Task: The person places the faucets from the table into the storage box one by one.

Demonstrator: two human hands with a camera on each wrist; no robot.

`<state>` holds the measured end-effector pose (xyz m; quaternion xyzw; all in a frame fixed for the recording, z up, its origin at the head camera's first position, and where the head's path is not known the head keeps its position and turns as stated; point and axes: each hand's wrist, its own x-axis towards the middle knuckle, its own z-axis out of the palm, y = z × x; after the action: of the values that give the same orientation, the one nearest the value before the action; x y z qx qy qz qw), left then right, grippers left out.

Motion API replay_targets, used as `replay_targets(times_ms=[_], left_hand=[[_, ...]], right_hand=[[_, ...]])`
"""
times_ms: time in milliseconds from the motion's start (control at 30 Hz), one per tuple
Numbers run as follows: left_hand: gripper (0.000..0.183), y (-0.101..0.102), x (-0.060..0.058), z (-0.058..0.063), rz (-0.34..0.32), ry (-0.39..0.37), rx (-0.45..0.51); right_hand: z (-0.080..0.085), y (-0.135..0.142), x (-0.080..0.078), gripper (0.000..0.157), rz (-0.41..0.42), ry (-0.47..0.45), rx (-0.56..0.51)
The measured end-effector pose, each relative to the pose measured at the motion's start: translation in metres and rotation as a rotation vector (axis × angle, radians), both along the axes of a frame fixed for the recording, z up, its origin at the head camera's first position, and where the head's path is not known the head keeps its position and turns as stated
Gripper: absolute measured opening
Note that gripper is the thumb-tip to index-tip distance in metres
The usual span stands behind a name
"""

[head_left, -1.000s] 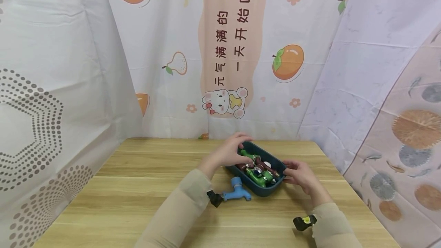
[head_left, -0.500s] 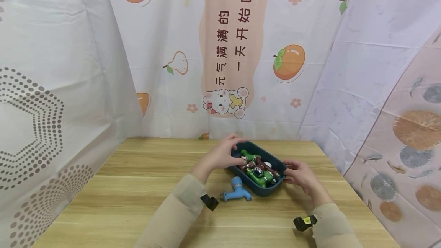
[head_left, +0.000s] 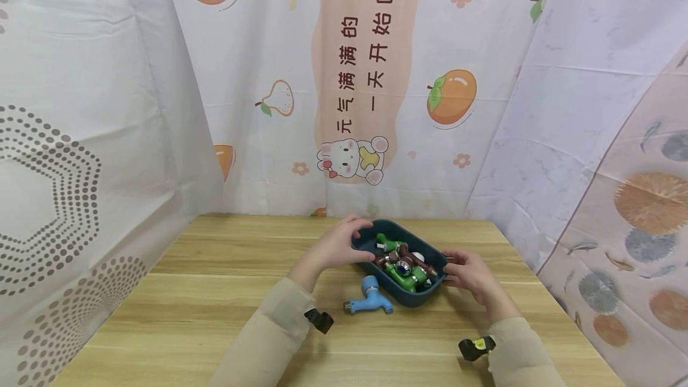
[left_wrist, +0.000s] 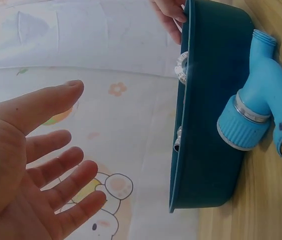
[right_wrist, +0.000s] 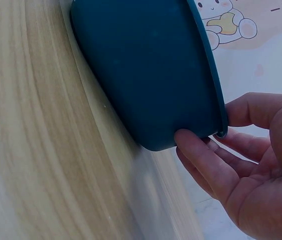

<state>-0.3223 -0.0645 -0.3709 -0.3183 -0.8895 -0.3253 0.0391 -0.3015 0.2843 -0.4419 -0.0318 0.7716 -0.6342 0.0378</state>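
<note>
My right hand (head_left: pixel 470 276) pinches the right end of a dark teal plastic basin (head_left: pixel 416 300). In the right wrist view, digits of that hand (right_wrist: pixel 265 165) lie on both sides of the basin's rim. Green faucets (head_left: pixel 411 279) and brown faucets (head_left: pixel 407 254) lie heaped inside the basin. My left hand (head_left: pixel 334 248) is at the basin's left end with nothing in it. Seen from the left wrist, its fingers are spread and relaxed, apart from the basin wall (left_wrist: pixel 208 115). A blue faucet (head_left: pixel 371 298) lies on the table just in front of the basin.
The wooden table (head_left: pixel 215 315) carries the basin toward its back right. Printed curtains (head_left: pixel 258 154) hang behind it and on both sides. A small black camera (head_left: pixel 319 320) sits on the left wrist, and another camera (head_left: pixel 476 348) on the right.
My left hand has drawn back to the left, from over the basin's contents to its left end. The right hand stays at the rim; the basin and blue faucet have not moved.
</note>
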Motion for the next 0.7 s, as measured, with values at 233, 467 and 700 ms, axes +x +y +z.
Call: replay_targets(times_ms=[233, 467, 700], left_hand=[[0.064, -0.006, 0.002, -0.005, 0.024, -0.053, -0.006], [0.063, -0.011, 0.003, -0.014, 0.029, -0.084, -0.029], [0.063, -0.014, 0.006, -0.023, 0.023, -0.108, -0.013]], right_hand=[[-0.001, 0.002, -0.001, 0.052, 0.008, 0.001, -0.001], [-0.001, 0.002, -0.001, 0.052, 0.019, 0.000, 0.006], [-0.003, 0.001, -0.002, 0.051, -0.002, -0.010, 0.016]])
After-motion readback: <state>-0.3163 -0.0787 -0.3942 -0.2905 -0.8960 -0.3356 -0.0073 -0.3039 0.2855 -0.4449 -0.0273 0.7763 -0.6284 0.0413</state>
